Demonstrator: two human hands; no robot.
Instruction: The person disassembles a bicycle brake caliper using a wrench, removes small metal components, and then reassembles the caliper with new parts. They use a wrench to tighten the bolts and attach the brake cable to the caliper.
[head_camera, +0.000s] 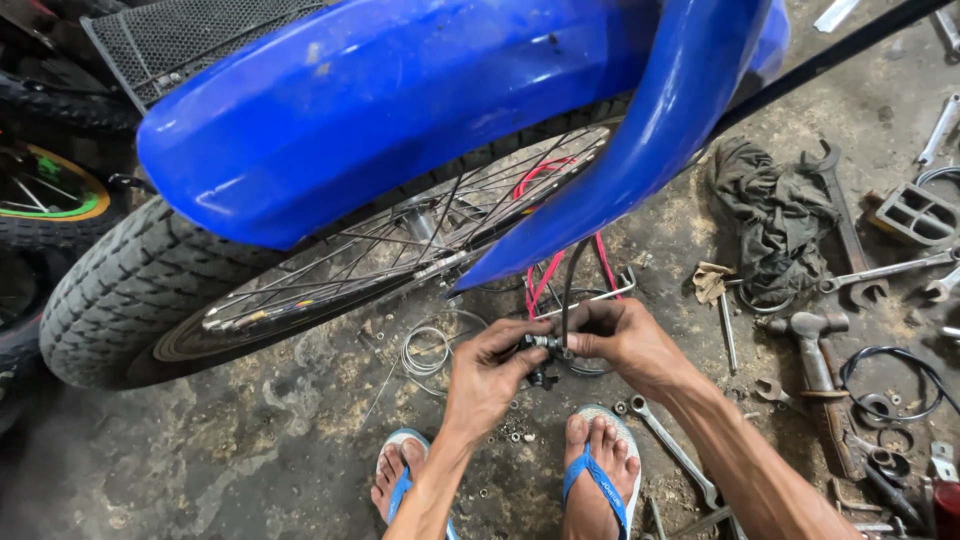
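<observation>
Two feet in blue-strapped flip-flops are planted on the stained concrete floor at the bottom edge. A silver combination spanner lies just beside the right foot, and small nuts and washers are scattered between the feet.

Just above the feet, a small dark metal brake fitting is held between both hands. The left hand is closed on it from the left, fingertips pinched on its near end. The right hand is closed on it from the right, thumb and forefinger pressed where a thin black cable meets it; whether the cable is threaded through the fitting cannot be told, the fingers covering the joint. The cable rises from the fitting toward the bicycle.

Left of the hands, a loose coil of bare steel wire lies on the floor. To the right, a rusty-headed hammer, a crumpled dark grey rag, and several open-ended spanners are spread out.

Beyond the hands, a spoked wheel with a knobbly black tyre is seen, with red cable hanging by the spokes. Above it, a glossy blue mudguard fills the top.
</observation>
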